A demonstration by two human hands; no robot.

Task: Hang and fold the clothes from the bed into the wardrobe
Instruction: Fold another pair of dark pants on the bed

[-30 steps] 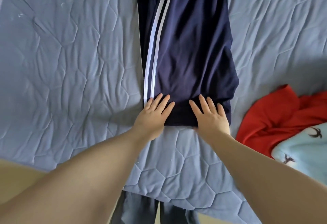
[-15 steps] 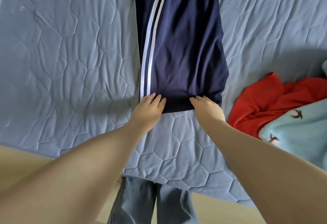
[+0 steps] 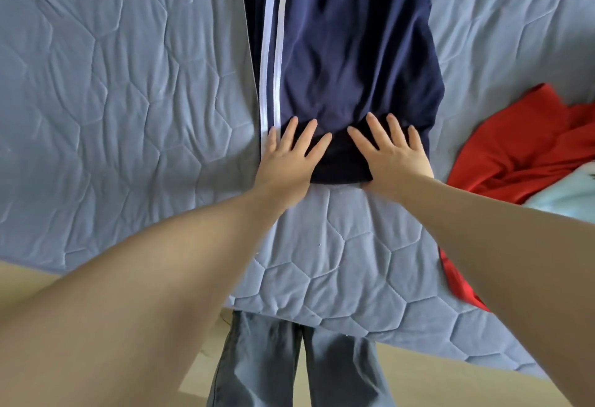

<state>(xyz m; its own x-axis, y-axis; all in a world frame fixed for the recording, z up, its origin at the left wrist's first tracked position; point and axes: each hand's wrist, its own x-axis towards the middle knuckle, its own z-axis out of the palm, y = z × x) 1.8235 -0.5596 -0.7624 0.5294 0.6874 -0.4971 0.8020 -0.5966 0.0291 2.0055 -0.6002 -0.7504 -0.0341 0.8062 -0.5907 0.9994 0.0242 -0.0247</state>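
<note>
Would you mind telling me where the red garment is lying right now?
In the head view, the red garment lies crumpled on the bed at the right edge, right of the navy trousers, next to a light blue cloth.

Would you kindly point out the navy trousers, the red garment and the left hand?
navy trousers [image 3: 347,52], head view, on the plain dark fabric.
red garment [image 3: 528,149], head view, on its crumpled middle.
left hand [image 3: 289,162], head view, on the back of the hand.
</note>
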